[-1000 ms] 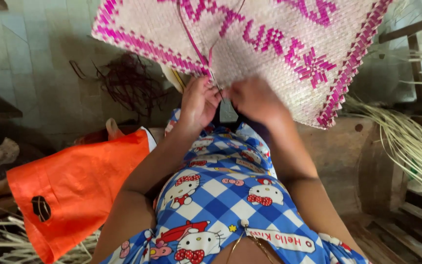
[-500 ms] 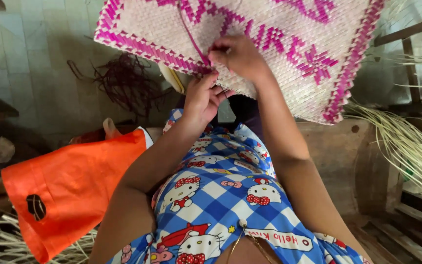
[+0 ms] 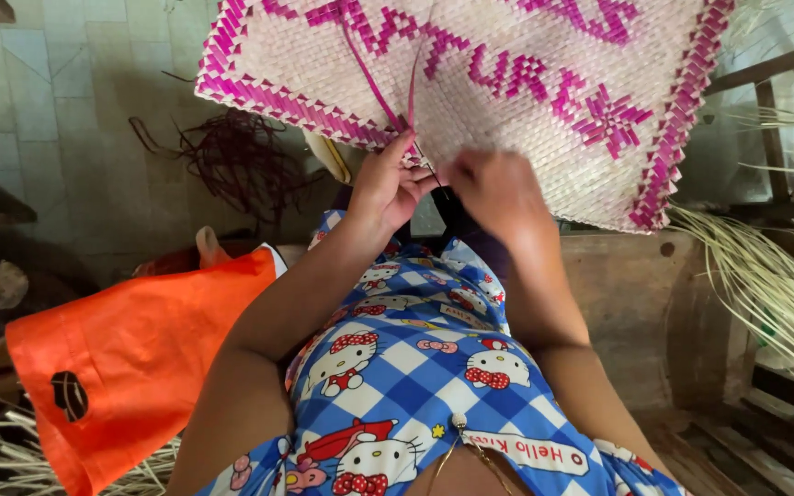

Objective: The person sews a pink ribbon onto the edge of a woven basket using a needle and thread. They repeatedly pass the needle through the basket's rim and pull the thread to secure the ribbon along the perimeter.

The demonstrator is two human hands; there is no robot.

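While both hands meet at the lower edge of the mat (image 3: pixel 507 101), the mat itself is held up ahead of the person, tilted, its cream weave crossed by pink patterns and framed by a pink zigzag border. Its near edge sits right at the fingertips, so the work lies just above and beyond each grip, not inside a full fist.

The left hand (image 3: pixel 386 191) reaches up from below, and its grip is narrow: thumb and fingers pinch the mat's edge where two loose pink strips (image 3: pixel 374 78) run down across the weave to that very spot. The right hand (image 3: pixel 498 193) lies just beside the left one, back toward the camera, fingers curled down against the same edge; its grip is hidden behind the knuckles, so I cannot tell whether it pinches a strip or only presses on the mat.

Below the arms shows a blue checked dress (image 3: pixel 406 367) with cartoon prints. An orange bag (image 3: pixel 130 358) lies to the left, well apart from the hands. A tangle of dark strands (image 3: pixel 236 165) rests on the tiled floor (image 3: pixel 39 110) beyond it. Pale straw (image 3: pixel 765 285) fans out at the right, near a wooden bench (image 3: pixel 627 303)
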